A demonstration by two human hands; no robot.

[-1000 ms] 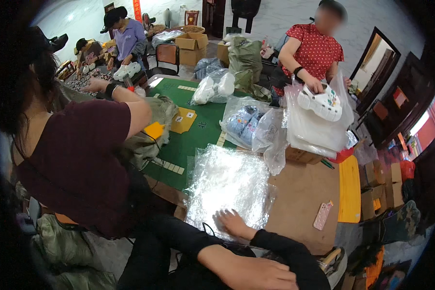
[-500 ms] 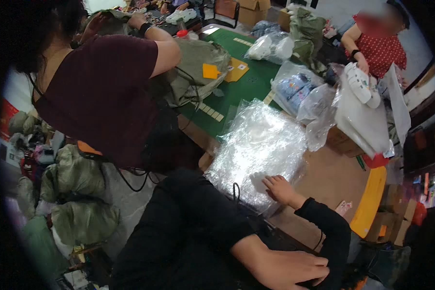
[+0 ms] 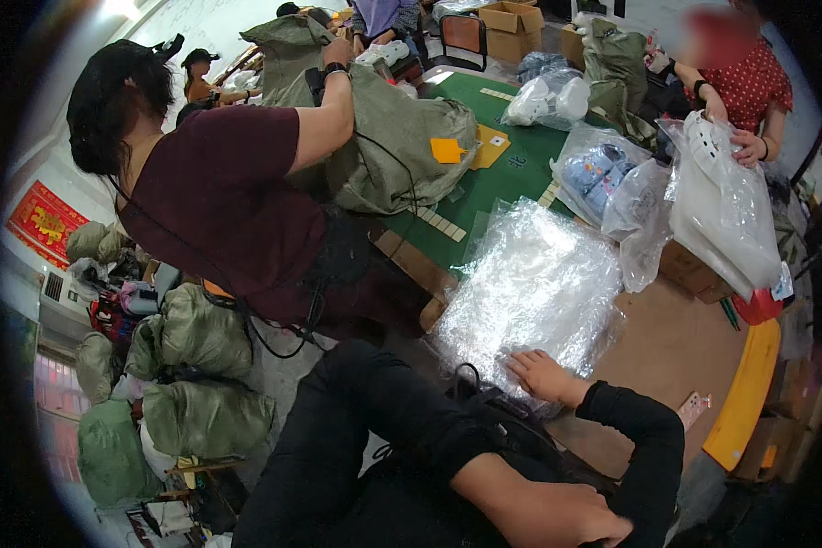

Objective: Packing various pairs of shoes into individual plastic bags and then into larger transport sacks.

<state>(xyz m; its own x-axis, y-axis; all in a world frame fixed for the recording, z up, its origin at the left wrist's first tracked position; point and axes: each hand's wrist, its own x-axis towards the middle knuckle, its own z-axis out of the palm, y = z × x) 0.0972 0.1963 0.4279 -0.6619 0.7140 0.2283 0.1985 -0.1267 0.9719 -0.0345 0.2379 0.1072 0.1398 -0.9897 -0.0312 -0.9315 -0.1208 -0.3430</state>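
Observation:
My right hand [image 3: 541,375] lies flat on the near edge of a shiny stack of clear plastic bags [image 3: 530,292], fingers stretched out and a little apart. Nothing is held in it. Low in the view, my left hand [image 3: 566,519] is bent across my body and rests near my right arm's black sleeve. Most of its fingers are hidden or cut off by the lower edge. A pink patterned object like a phone [image 3: 694,411] lies to the right of my right elbow.
On my left, a person in a dark maroon shirt [image 3: 219,183] handles a large green sack [image 3: 393,137]. Across the green table [image 3: 484,187], a person in red dots holds bagged white clogs [image 3: 717,151]. Bagged blue shoes [image 3: 598,178] lie between. Green sacks [image 3: 205,329] fill the left floor.
The view has swung, so the scene sits further right. The person in red now has both hands at the clogs. My right hand stays on the plastic bags.

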